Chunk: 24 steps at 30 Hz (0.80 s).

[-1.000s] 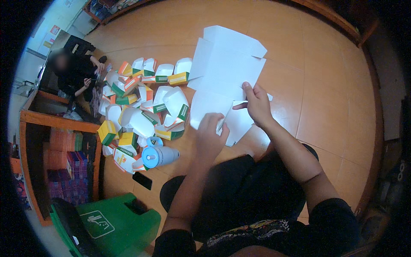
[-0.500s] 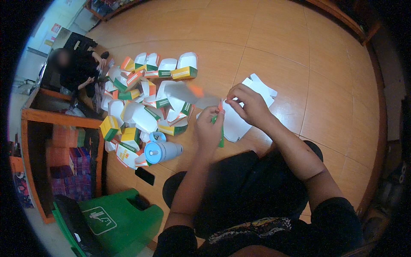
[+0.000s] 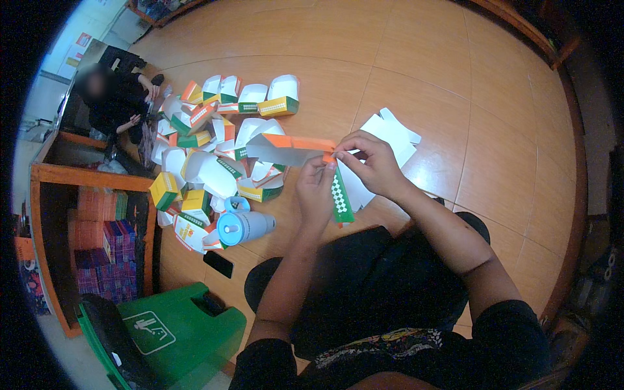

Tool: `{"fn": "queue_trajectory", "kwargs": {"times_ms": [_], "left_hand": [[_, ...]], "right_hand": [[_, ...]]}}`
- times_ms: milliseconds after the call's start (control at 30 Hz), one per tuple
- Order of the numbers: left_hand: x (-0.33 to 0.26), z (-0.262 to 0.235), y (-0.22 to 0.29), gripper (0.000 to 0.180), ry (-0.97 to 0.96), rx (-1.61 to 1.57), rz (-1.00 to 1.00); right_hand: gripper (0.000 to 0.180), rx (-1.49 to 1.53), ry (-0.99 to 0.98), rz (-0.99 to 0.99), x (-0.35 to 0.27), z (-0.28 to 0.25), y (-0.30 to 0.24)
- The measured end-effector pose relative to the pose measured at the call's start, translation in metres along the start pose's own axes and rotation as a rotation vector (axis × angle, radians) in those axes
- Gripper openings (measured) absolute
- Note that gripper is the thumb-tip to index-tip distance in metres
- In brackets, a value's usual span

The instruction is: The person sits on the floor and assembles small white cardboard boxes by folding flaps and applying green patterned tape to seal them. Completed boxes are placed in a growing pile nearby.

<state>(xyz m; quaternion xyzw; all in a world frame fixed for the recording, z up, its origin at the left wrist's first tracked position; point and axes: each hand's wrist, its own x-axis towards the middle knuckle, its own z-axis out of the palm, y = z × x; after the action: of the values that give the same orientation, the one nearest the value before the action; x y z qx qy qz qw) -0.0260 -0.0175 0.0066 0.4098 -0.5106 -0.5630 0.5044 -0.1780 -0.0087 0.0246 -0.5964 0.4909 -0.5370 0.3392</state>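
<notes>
Both the left hand (image 3: pixel 316 188) and right hand (image 3: pixel 368 162) are still pinching the carton (image 3: pixel 292 148), now folded flatter than a moment ago.

The carton blank (image 3: pixel 296 148) looks like thin matt cardboard, printed orange and green. The floor (image 3: pixel 455 78) is smooth tile with a soft shine. The blue tumbler (image 3: pixel 242 227) seems smooth plastic. The green bin (image 3: pixel 175 328) is slightly glossy plastic.

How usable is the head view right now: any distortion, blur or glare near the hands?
Head view: strong fisheye, floor tile lines bow toward a black rim; light is even and soft, no glare. Left hand and right hand are sharp, as is the carton blank they hold; the person far left is blurred.
</notes>
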Motion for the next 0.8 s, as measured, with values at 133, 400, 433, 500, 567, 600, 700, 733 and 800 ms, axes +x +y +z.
{"fn": "queue_trajectory", "kwargs": {"times_ms": [133,400,433,500,567,600,700,733,800], "left_hand": [[-0.001,0.0,0.001,0.014,-0.028,-0.024,-0.003],[0.002,-0.002,-0.004,0.029,-0.049,-0.105,0.04],[0.003,-0.004,-0.005,0.03,-0.055,-0.107,0.044],[0.004,-0.008,-0.003,0.032,-0.051,-0.119,0.04],[0.005,-0.012,0.004,0.034,-0.031,-0.141,0.026],[0.006,-0.016,0.008,0.034,-0.022,-0.111,0.044],[0.007,-0.013,0.014,0.032,0.01,-0.054,0.043],[0.005,-0.011,0.014,0.03,0.028,-0.053,0.016],[0.003,-0.012,0.005,0.028,-0.005,0.011,0.008]], "right_hand": [[0.012,0.019,0.019,0.014,-0.002,0.001,0.0],[0.014,0.189,0.0,0.155,-0.008,0.009,0.01],[0.015,0.182,-0.024,0.158,-0.008,0.009,0.008],[0.018,0.134,-0.065,0.081,-0.009,0.01,0.003],[0.022,0.055,-0.098,-0.081,-0.012,0.013,-0.002],[0.026,0.031,-0.126,-0.094,-0.013,0.015,-0.004],[0.029,0.002,-0.072,-0.168,-0.013,0.017,-0.011],[0.031,0.023,-0.073,-0.121,-0.014,0.017,-0.012],[0.024,-0.063,0.042,-0.153,-0.011,0.024,-0.008]]}}
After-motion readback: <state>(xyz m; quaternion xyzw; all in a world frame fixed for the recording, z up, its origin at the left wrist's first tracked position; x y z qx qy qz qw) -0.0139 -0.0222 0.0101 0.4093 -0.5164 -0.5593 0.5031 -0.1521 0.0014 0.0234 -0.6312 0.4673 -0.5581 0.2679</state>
